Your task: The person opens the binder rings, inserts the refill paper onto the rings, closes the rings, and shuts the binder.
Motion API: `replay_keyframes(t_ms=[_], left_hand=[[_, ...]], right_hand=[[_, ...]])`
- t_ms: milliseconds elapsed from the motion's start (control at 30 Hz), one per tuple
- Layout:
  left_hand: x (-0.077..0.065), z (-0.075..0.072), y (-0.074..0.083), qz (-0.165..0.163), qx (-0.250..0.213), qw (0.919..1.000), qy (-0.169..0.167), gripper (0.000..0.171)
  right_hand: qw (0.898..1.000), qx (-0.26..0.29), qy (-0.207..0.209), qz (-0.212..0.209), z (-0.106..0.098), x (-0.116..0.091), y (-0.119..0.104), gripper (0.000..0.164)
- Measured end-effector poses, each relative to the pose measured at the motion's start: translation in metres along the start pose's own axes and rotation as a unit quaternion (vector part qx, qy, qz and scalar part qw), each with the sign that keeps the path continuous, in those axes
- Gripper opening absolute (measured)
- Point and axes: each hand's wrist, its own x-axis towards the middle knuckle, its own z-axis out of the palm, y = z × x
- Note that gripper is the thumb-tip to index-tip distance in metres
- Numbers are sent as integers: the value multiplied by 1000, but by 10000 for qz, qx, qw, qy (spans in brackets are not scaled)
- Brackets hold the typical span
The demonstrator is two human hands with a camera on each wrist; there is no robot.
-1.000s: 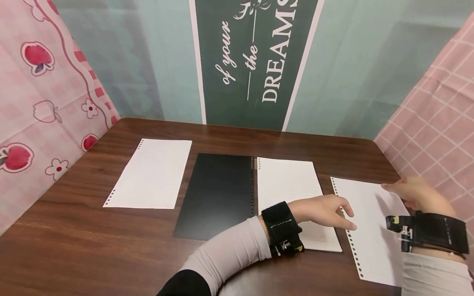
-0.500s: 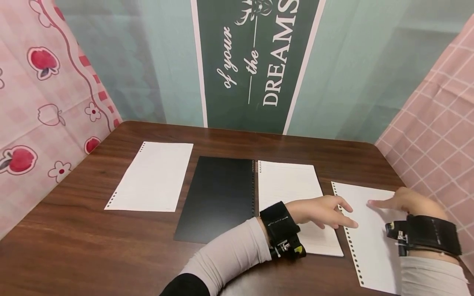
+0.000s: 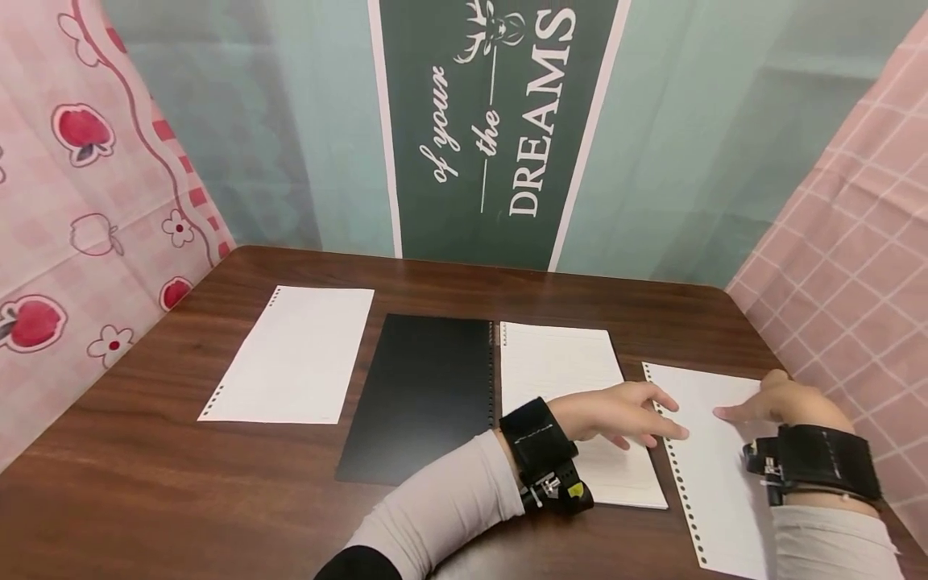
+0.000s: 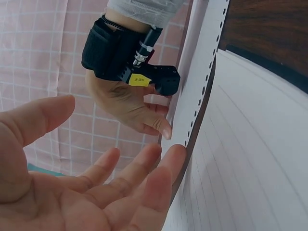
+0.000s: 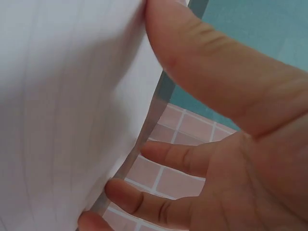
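Note:
A white sheet with punched holes (image 3: 725, 467) lies on the right of the table. My left hand (image 3: 619, 411) hovers above the right page of an open ring notebook (image 3: 558, 362), its fingers loosely stretched towards the sheet's holed edge. Across the sheet's right side, my right hand (image 3: 790, 403) rests with the thumb on the paper. In the right wrist view, faint ruled lines mark the sheet (image 5: 57, 120), and the other fingertips touch its edge from outside. The left wrist view has the left palm (image 4: 62, 202) turned up, holding nothing.
The notebook's black cover (image 3: 420, 387) lies flat left of its page. Another holed sheet (image 3: 290, 354) sits farther left on the brown table (image 3: 145, 483). Pink cloth (image 3: 848, 266) hangs along the right side, and a green printed curtain (image 3: 304, 145) at the back.
My right hand has shifted from the sheet's upper right edge inward and lower, its thumb now laid on the paper. The left hand has stayed nearly in place.

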Motion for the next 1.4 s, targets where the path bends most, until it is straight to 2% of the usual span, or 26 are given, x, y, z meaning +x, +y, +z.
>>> replay_keyframes(t_ms=[267, 433, 500, 633, 733, 933, 1200, 1400], left_hand=[[1, -6, -5, 236, -170, 9995, 92, 39], [-2, -15, -4, 330, -274, 9990, 157, 42], [-4, -21, -5, 356, -338, 9986, 198, 42], [-7, -28, -8, 383, -442, 9978, 303, 43], [-7, -28, -11, 403, -511, 9973, 333, 43], [-3, -27, -13, 437, -682, 9958, 425, 46], [4, -25, -16, 418, -1297, 9896, 465, 42], [8, -24, -17, 353, -1935, 9790, 536, 37]], right_hand=[[9997, -64, 91, 219, 1, -1, -10, 103], [9993, -252, 210, 186, -5, 6, -22, 95], [9993, -317, 182, 77, -7, 12, -28, 92], [9993, -328, 92, -171, -8, 23, -32, 97], [9990, -355, 65, -276, -7, 28, -30, 99], [9986, -227, 155, -455, -8, 28, -27, 92], [9991, -91, 227, -352, -6, 28, -22, 93], [9996, -226, 115, -156, -7, 26, -16, 99]])
